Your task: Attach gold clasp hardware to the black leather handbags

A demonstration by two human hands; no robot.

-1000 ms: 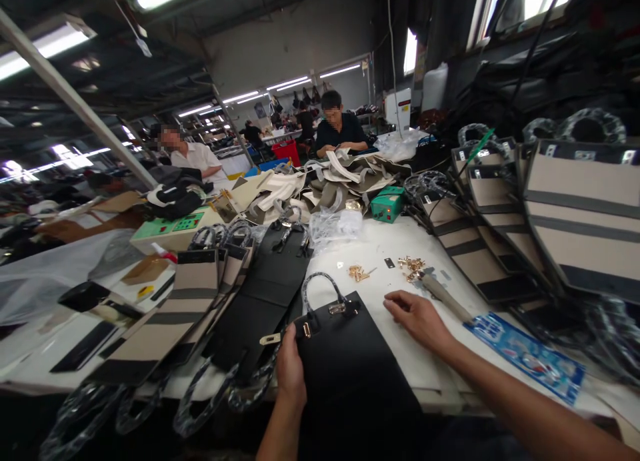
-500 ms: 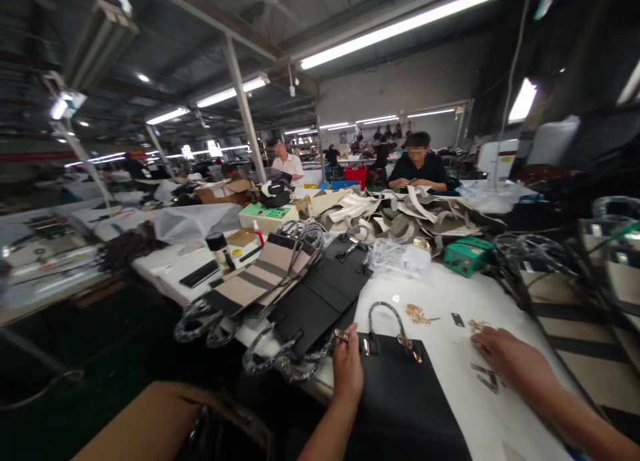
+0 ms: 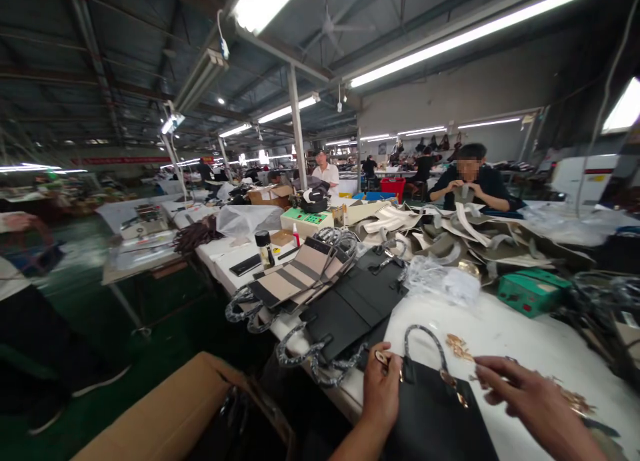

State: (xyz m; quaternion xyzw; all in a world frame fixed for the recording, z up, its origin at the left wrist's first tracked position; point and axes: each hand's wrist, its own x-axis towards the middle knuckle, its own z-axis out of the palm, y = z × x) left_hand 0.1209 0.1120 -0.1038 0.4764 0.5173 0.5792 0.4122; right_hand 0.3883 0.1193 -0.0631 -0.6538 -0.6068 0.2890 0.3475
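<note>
The left hand (image 3: 383, 389) gripped the top left corner of a black bag (image 3: 435, 424). Its thumb lay on the face and its fingers were curled round the edge, out of sight behind it. Just by the thumb sat a small gold clasp (image 3: 381, 356). The bag lay flat at the near edge of the white table (image 3: 510, 334), with its wrapped handle (image 3: 424, 338) arching away from the person.

The right hand (image 3: 525, 398) was loosely open above the bag's right side, palm down and fingers (image 3: 483, 371) spread and slightly bent, pointing left toward the bag's top edge. Nothing showed between them. Whether the fingertips touched the bag could not be told.

Loose gold fittings (image 3: 457, 346) lay on the table just beyond the right hand. Left of the bag, more black bags (image 3: 355, 304) were fanned out, and past those lay striped bags (image 3: 295, 278), their handles hanging off the table edge. Crumpled plastic (image 3: 440, 282) and a green box (image 3: 530, 291) stood farther back. A carton (image 3: 170, 414) sat on the floor to the lower left. Across the table a person (image 3: 470, 181) sat handling pale straps.
</note>
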